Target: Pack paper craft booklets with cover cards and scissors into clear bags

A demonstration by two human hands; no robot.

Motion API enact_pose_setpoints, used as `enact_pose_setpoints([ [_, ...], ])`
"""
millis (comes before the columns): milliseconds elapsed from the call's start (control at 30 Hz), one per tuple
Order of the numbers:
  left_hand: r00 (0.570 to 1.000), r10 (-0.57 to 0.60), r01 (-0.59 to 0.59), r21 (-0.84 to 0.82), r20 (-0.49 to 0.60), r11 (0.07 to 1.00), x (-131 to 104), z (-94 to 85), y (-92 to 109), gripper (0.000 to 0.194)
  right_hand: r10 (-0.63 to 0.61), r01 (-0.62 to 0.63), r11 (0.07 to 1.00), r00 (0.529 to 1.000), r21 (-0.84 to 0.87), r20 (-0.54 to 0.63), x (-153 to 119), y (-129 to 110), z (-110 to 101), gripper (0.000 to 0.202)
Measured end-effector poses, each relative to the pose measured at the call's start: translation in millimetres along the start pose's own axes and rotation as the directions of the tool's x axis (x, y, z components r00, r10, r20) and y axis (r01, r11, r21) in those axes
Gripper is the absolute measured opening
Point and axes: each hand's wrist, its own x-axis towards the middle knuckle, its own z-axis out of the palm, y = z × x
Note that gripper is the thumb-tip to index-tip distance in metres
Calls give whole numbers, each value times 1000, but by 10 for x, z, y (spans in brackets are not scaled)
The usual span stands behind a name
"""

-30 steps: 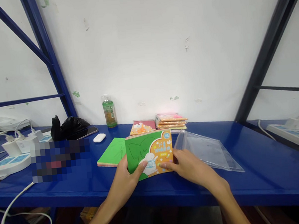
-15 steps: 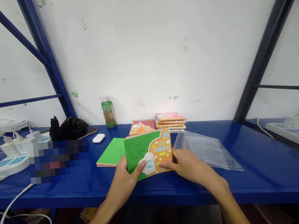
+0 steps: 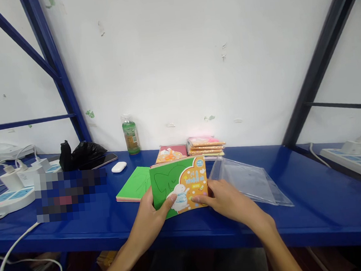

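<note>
A green and orange booklet (image 3: 168,181) with a white cartoon animal on its cover is held tilted up above the desk's front part. My left hand (image 3: 153,209) grips its lower left side, thumb across the front. On the right edge my right hand (image 3: 219,197) is closed, its thumb also on the cover; the other fingers are mostly hidden behind. Left of it lies a green-topped stack (image 3: 136,183) of booklets. Behind are a red and orange booklet (image 3: 172,153) and a pile of wrapped orange booklets (image 3: 205,146). Clear plastic sleeves (image 3: 250,180) lie to the right.
On the blue desk (image 3: 325,198) stand a green bottle (image 3: 131,135), a white earphone case (image 3: 119,167), a phone (image 3: 105,160) and a black plastic bag (image 3: 84,154). Power strips with plugs sit at far left (image 3: 10,199) and far right (image 3: 353,160).
</note>
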Motion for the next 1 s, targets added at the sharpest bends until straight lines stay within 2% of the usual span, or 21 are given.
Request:
enact_pose_setpoints([
  [467,1000,14,-14,8,-2,1000,-4,-9,10,45,-54,54,999,999,2,-6,-17,-56,-21,31],
  [1000,1000,12,-12,32,-10,999,-7,3,24,45,-64,64,998,998,5,-13,-1,-37,-8,34],
])
